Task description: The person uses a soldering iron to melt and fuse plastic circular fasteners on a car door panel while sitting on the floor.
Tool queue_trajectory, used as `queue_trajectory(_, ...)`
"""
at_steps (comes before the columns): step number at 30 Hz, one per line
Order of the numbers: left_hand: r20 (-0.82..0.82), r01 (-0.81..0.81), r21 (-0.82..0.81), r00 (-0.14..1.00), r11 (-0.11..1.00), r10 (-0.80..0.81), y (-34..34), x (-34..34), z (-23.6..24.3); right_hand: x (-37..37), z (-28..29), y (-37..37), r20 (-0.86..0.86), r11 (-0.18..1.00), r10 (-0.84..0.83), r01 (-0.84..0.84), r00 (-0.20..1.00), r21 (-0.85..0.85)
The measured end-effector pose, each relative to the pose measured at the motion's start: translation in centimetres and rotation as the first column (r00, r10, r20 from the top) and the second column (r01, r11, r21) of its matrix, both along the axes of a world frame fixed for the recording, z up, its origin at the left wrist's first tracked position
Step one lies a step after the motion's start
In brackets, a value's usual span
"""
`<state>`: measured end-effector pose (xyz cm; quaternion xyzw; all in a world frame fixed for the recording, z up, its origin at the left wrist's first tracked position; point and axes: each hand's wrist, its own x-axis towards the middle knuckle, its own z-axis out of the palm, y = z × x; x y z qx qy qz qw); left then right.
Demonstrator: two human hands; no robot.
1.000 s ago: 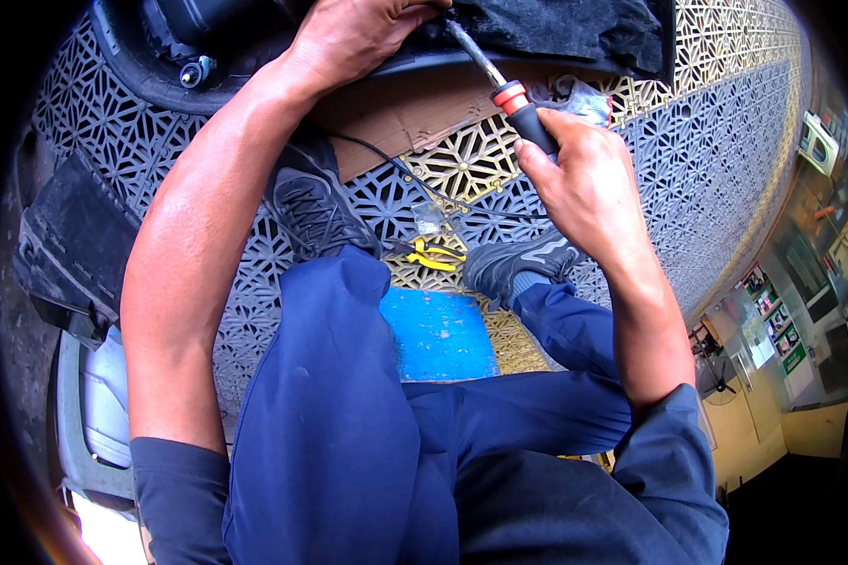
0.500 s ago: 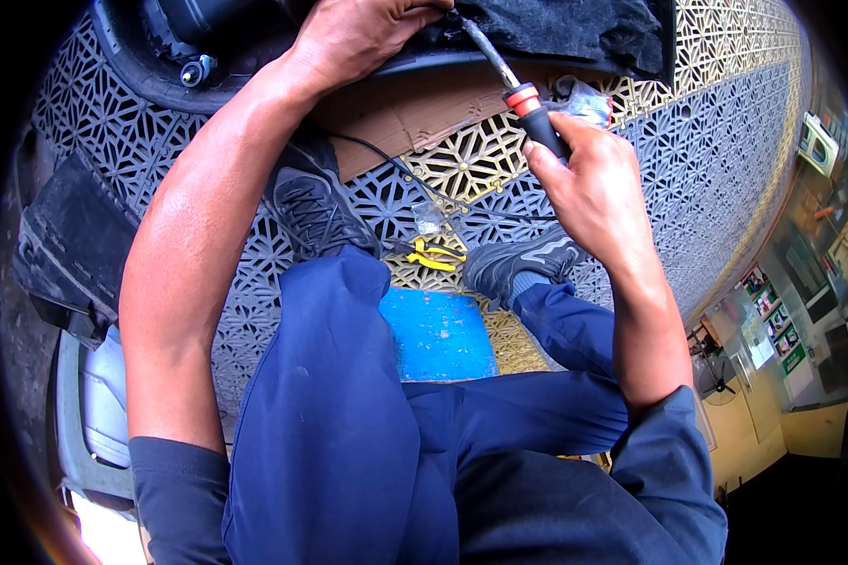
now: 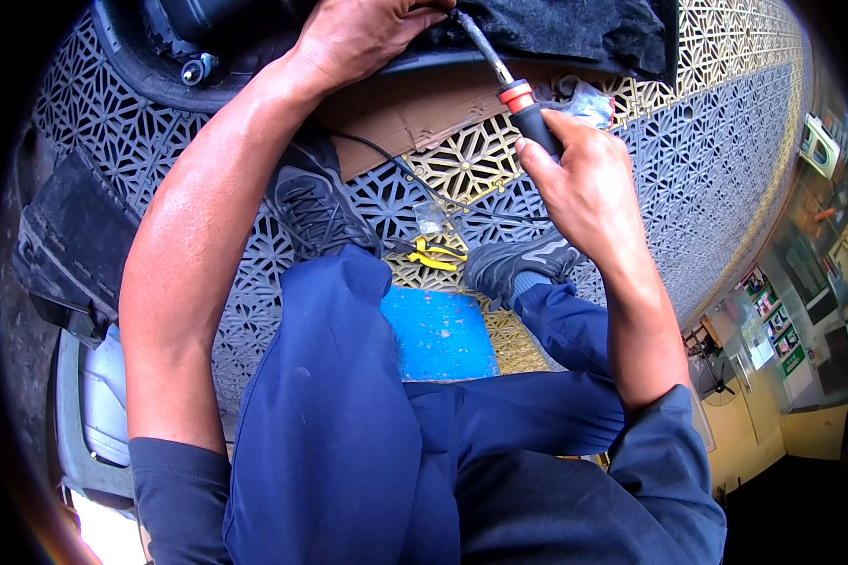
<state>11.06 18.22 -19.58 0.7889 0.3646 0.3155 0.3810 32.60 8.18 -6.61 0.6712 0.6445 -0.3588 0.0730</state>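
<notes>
— Where was the soldering iron (image 3: pixel 513 89)?

— In the right hand (image 3: pixel 584 184), whose fingers were curled tight round the black handle. The orange collar and the metal shaft stuck out above the fist, slanting up and to the left, toward the far edge of the patterned floor mat (image 3: pixel 725 169).

— And the tip?

— It ended right beside the left hand (image 3: pixel 358 33), against the black curved panel (image 3: pixel 424 61) lying at the mat's far edge. Whether it actually touched the panel, I couldn't tell; the fingers and a dark cloth (image 3: pixel 575 28) crowded the spot.

— What was the left hand doing?

— Pressed down on the panel, fingers bent together. It was cut off by the top of the view, so I couldn't say whether it pinched anything.

— What lay around it?

— A piece of brown cardboard (image 3: pixel 415 118) under the panel, a thin black cord (image 3: pixel 415 179) trailing across the mat, and yellow-handled pliers (image 3: pixel 435 256) between the two grey shoes (image 3: pixel 320 207), nearer the person. A blue board (image 3: pixel 438 334) showed between the legs, partly covered by blue trousers (image 3: pixel 349 424). A crumpled clear wrapper (image 3: pixel 584 99) sat just behind the right hand, mostly hidden.
</notes>
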Motion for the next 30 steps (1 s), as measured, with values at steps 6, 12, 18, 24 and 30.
queue_trajectory(6,-0.018,-0.024,0.006,1.0,1.0,0.024,0.0,0.1,-0.1,0.1,-0.4,0.0,-0.001,1.0,-0.013,0.013,1.0,-0.016)
queue_trajectory(12,-0.012,-0.054,0.025,0.998,0.998,0.054,0.0,0.2,-0.5,0.1,-0.8,-0.3,-0.002,0.999,-0.027,0.027,1.0,-0.03)
queue_trajectory(18,-0.021,-0.059,0.011,0.998,0.998,0.059,0.0,0.1,-0.6,0.0,-1.1,-0.4,-0.017,0.999,-0.028,0.028,0.999,-0.021)
queue_trajectory(24,-0.029,-0.065,-0.005,0.997,0.998,0.064,0.0,0.2,-0.6,-0.1,-1.1,-0.5,-0.013,1.0,-0.017,0.017,1.0,-0.01)
queue_trajectory(30,-0.021,-0.071,-0.008,0.997,0.997,0.071,-0.1,0.2,-0.6,-0.4,-1.0,-0.4,-0.004,0.998,-0.036,0.036,0.999,-0.05)
